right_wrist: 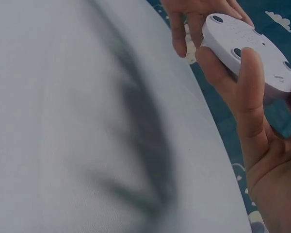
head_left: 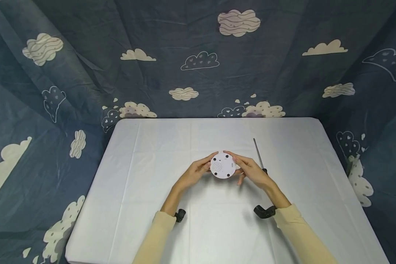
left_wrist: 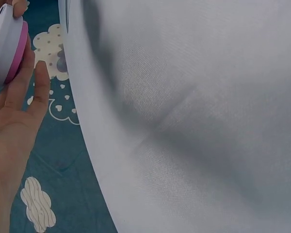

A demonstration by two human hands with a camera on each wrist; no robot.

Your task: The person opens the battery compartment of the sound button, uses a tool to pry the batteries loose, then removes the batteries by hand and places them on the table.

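Observation:
A round white device (head_left: 223,165) with a cluster of speaker holes and several dark round feet is held above the white table, its footed face toward the head camera. My left hand (head_left: 193,174) grips its left edge between thumb and fingers. On the opposite edge, my right hand (head_left: 253,172) pinches it, with some lower fingers extended away. A pink band (left_wrist: 17,53) runs round the device's far side in the left wrist view. In the right wrist view, slots and small marks show on the white face (right_wrist: 250,41).
A screwdriver (head_left: 259,154) with a long thin shaft and dark handle lies on the table (head_left: 151,146) beyond my right hand, its handle partly hidden by the hand. Dark blue cloud-patterned cloth (head_left: 165,33) hangs behind and along both sides.

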